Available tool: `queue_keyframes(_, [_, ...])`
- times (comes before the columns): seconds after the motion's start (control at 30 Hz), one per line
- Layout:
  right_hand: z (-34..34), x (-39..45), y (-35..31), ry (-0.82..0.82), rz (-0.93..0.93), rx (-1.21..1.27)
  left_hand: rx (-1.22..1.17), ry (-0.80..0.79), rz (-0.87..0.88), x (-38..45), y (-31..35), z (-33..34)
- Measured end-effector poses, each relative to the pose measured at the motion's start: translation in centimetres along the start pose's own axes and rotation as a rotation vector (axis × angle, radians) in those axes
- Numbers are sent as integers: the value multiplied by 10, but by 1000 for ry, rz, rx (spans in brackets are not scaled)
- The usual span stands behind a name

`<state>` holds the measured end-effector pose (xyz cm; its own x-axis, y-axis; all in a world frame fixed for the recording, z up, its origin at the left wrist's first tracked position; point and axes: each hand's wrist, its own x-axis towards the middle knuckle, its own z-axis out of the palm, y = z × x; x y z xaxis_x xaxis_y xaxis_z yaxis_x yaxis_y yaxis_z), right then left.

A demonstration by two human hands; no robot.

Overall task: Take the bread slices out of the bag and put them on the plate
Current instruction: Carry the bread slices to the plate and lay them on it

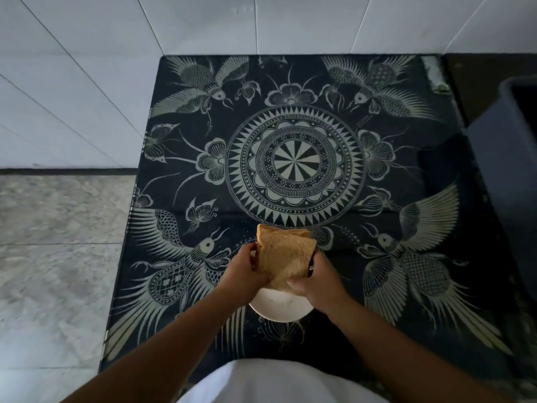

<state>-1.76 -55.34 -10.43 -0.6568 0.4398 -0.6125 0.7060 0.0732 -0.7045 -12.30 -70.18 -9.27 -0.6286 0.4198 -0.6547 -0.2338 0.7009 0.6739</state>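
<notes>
Both hands hold one stack of bread slices (283,257) between them. The left hand (245,273) closes its grip on the left edge of the bread, fingers curled around the side. The right hand (315,282) closes its grip on the lower right corner, with the thumb lying across the front of the top slice. I think two hands are used because the slices are soft and loose, and one hand alone could let them slide apart or bend.

The bread is tilted, its far end higher, and it hangs just above the far part of the plate (279,308). I cannot tell if its low end already touches the plate, because the hands cover this place. The plate is white and, where it shows, bare; it stands near the person, so the way for the bread is short.

No bag is clearly seen around the bread; something pale shows at the right side of the stack, but it is too small to tell.

The plate stands on a table covered by a dark cloth (290,158) with pale birds and a round pattern beyond the plate. To the right of the plate, well apart, stands a grey bin (505,158).
</notes>
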Motion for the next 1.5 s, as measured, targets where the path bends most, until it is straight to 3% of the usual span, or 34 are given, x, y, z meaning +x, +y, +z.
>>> queue_keyframes(0.47, [7, 11, -7, 126, 1, -204, 91, 63, 6, 4, 0, 11])
queue_keyframes(0.73, [10, 2, -10, 151, 1, -93, 50, 53, -10, -2, 4, 13])
queue_keyframes(1.5, [22, -40, 4, 179, -99, -75, 5, 25, 56, -42, -11, 15])
